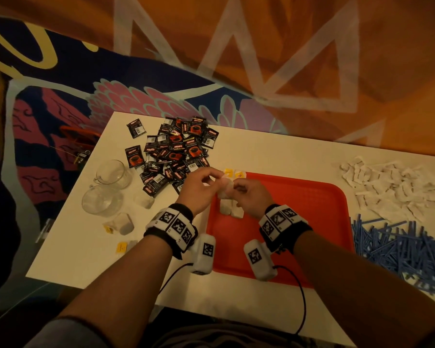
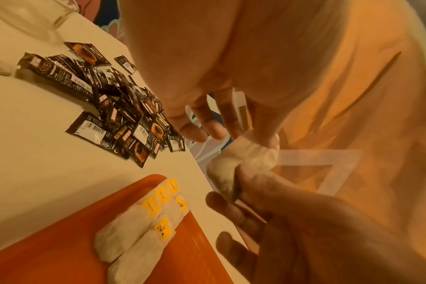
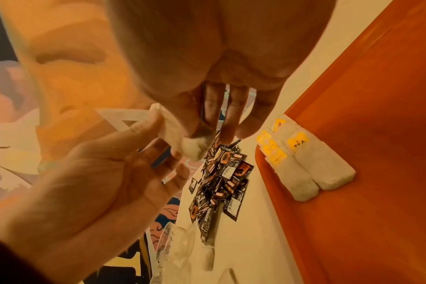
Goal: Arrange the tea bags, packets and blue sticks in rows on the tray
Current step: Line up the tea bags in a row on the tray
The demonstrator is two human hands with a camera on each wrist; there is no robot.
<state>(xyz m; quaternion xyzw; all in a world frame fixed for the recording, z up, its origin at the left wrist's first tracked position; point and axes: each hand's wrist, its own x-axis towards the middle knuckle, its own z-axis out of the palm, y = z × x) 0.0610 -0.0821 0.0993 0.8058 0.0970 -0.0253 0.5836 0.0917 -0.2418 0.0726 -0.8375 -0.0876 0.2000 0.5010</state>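
While your left hand (image 1: pixel 199 189) and right hand (image 1: pixel 249 197) meet above the far left corner of the red plastic tray (image 1: pixel 311 222), both pinch one white paper tea bag (image 1: pixel 226 189) between thumb and fingertips, holding it in the air. Your remaining fingers spread loosely. Below them, white tea bags with yellow tags (image 2: pixel 139 226) lie side by side and touching in that tray corner, tags pointing away from you. On the white table (image 1: pixel 91 247), the heap of black and red coffee packets (image 1: pixel 172 151) sits just beyond the tray's left corner, and loose tea bags (image 1: pixel 122 223) lie to your left near two clear glass cups (image 1: pixel 106 189). To your right, white paper sachets (image 1: pixel 392 187) pile beside the tray, with the blue sticks (image 1: pixel 402 249) heaped nearer to you.
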